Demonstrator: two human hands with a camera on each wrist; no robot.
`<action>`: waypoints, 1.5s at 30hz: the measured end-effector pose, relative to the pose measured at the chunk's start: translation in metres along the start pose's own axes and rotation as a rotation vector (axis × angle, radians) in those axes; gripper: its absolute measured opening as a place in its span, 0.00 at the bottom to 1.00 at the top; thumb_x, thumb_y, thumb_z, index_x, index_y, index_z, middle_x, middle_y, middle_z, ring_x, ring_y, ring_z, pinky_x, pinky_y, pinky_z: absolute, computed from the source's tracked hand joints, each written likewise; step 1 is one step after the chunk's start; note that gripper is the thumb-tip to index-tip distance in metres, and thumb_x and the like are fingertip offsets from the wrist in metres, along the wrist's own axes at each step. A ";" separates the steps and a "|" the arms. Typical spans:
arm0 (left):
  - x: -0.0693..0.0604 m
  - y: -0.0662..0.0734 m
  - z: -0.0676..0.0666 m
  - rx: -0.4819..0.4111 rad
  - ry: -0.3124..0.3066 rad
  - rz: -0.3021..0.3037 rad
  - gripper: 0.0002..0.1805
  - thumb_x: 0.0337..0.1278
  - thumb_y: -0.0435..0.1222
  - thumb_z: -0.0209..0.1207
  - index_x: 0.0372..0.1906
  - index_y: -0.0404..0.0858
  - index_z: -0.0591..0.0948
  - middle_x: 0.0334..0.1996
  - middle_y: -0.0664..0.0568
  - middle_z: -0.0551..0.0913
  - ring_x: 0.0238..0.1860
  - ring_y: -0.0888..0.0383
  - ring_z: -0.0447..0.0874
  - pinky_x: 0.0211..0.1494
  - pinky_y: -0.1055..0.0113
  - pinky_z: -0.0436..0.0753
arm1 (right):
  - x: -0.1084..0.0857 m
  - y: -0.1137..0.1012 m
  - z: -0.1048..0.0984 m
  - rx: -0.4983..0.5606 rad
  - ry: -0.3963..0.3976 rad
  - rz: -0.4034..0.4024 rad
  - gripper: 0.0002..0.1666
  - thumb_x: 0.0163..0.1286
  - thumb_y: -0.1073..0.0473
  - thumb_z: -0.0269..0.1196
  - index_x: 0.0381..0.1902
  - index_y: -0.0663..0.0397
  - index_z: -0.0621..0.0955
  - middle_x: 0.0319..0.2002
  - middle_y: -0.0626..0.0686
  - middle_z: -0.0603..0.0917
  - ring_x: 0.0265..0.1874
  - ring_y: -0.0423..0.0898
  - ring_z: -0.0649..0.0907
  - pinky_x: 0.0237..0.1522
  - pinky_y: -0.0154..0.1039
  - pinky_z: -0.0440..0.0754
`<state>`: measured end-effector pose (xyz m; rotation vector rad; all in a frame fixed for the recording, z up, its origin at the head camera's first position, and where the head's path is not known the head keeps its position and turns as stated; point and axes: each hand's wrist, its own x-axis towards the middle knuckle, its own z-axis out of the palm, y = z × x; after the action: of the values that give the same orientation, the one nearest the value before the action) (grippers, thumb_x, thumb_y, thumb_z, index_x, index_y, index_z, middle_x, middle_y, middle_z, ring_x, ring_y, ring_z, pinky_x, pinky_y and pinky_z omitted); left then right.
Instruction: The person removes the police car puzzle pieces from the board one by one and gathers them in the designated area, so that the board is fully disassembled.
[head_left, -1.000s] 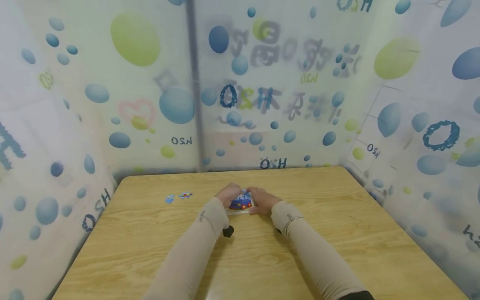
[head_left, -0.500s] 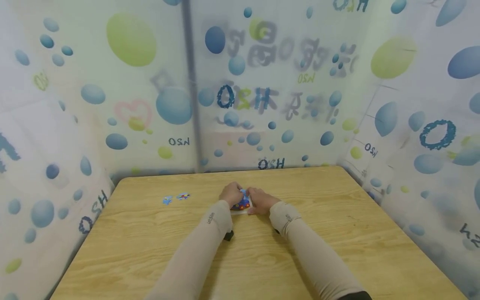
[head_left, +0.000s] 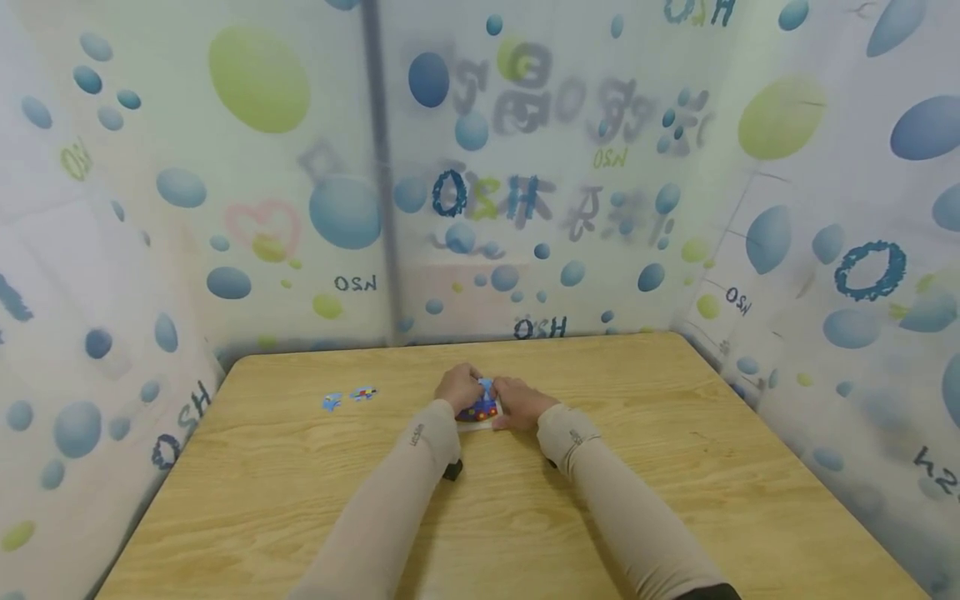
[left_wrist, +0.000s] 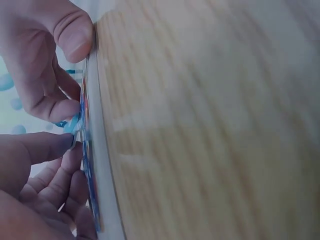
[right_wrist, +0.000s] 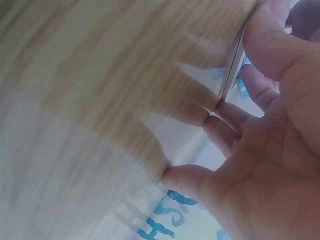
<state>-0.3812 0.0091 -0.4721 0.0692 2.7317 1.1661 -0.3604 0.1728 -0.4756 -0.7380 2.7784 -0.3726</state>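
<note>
A small puzzle board point(head_left: 476, 427) with a blue vehicle picture lies on the table between both hands. My left hand point(head_left: 458, 388) is over its left part; in the left wrist view the hand point(left_wrist: 37, 182) pinches a light blue piece point(left_wrist: 74, 125) against the picture. My right hand point(head_left: 525, 402) holds the board's right side. In the right wrist view the hand point(right_wrist: 270, 120) has its thumb along the board's edge point(right_wrist: 232, 70) and its other fingertips down beside it. The index fingertip is at the light blue piece. Fingers hide part of the picture.
Two loose puzzle pieces, one light blue point(head_left: 332, 402) and one multicoloured point(head_left: 363, 393), lie on the wooden table point(head_left: 495, 517) left of the hands. Patterned curtains point(head_left: 480, 292) stand behind the table and at both sides.
Since the earliest frame my left hand has moved rightward over the board and covers more of the picture's left side. My right hand has stayed at the board's right side. The view has shifted slightly.
</note>
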 end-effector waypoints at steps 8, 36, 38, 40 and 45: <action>0.008 -0.013 -0.003 -0.209 -0.019 0.046 0.14 0.60 0.31 0.63 0.51 0.35 0.81 0.46 0.44 0.84 0.48 0.48 0.82 0.56 0.52 0.81 | 0.001 0.000 0.002 0.010 0.001 0.033 0.23 0.70 0.49 0.68 0.53 0.49 0.69 0.53 0.53 0.73 0.58 0.52 0.73 0.61 0.49 0.74; 0.005 -0.033 -0.029 -0.491 -0.026 0.043 0.18 0.63 0.23 0.59 0.57 0.31 0.79 0.43 0.40 0.83 0.38 0.52 0.87 0.44 0.65 0.88 | 0.000 0.000 0.001 0.028 -0.006 0.048 0.23 0.70 0.49 0.68 0.52 0.49 0.68 0.53 0.53 0.74 0.58 0.53 0.73 0.63 0.50 0.73; 0.002 -0.034 -0.032 -0.492 -0.020 0.033 0.18 0.63 0.24 0.60 0.58 0.31 0.79 0.44 0.39 0.83 0.39 0.52 0.87 0.46 0.65 0.88 | -0.001 -0.001 0.000 0.034 -0.006 0.052 0.23 0.70 0.49 0.68 0.52 0.48 0.69 0.53 0.53 0.74 0.58 0.53 0.73 0.63 0.50 0.73; 0.002 -0.036 -0.035 -0.493 -0.014 0.029 0.18 0.64 0.24 0.60 0.58 0.31 0.79 0.44 0.39 0.83 0.40 0.52 0.87 0.46 0.64 0.88 | -0.002 -0.002 0.000 0.042 -0.008 0.062 0.23 0.70 0.48 0.68 0.52 0.47 0.69 0.54 0.53 0.74 0.59 0.53 0.73 0.64 0.51 0.73; 0.005 -0.045 -0.041 -0.492 -0.011 0.033 0.18 0.63 0.24 0.60 0.58 0.30 0.80 0.44 0.38 0.83 0.38 0.52 0.87 0.44 0.64 0.88 | -0.002 -0.002 0.001 0.046 -0.013 0.077 0.22 0.71 0.48 0.67 0.52 0.47 0.69 0.56 0.53 0.74 0.59 0.52 0.73 0.64 0.51 0.73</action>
<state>-0.3922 -0.0507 -0.4773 0.0565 2.3604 1.7980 -0.3577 0.1718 -0.4752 -0.6186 2.7667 -0.4136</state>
